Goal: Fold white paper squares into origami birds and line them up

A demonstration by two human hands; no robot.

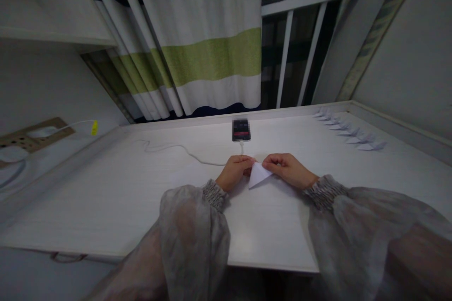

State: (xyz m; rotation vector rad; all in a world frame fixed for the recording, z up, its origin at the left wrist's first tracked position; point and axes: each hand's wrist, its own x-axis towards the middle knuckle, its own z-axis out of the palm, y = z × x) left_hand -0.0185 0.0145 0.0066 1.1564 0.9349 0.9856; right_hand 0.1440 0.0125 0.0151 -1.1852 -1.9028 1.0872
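Note:
Between both hands is a folded sheet of white paper (259, 175), triangular in outline, with one corner pointing down towards me. My left hand (236, 169) pinches its upper left edge between thumb and fingers. At the paper's right corner, the thumb and fingertips of my right hand (287, 169) are closed on it. The folded paper is held just over the white desk (197, 225); whether its lower corner touches the surface I cannot tell. Loose grey translucent sleeves cover both arms up to the wrists.
A phone (241, 130) lies beyond my hands, with a white cable (197, 157) running left from it. Several folded white paper pieces (353, 134) stand in a row at the back right. A power strip (38, 134) is on the left wall; a striped curtain (212, 56) hangs behind.

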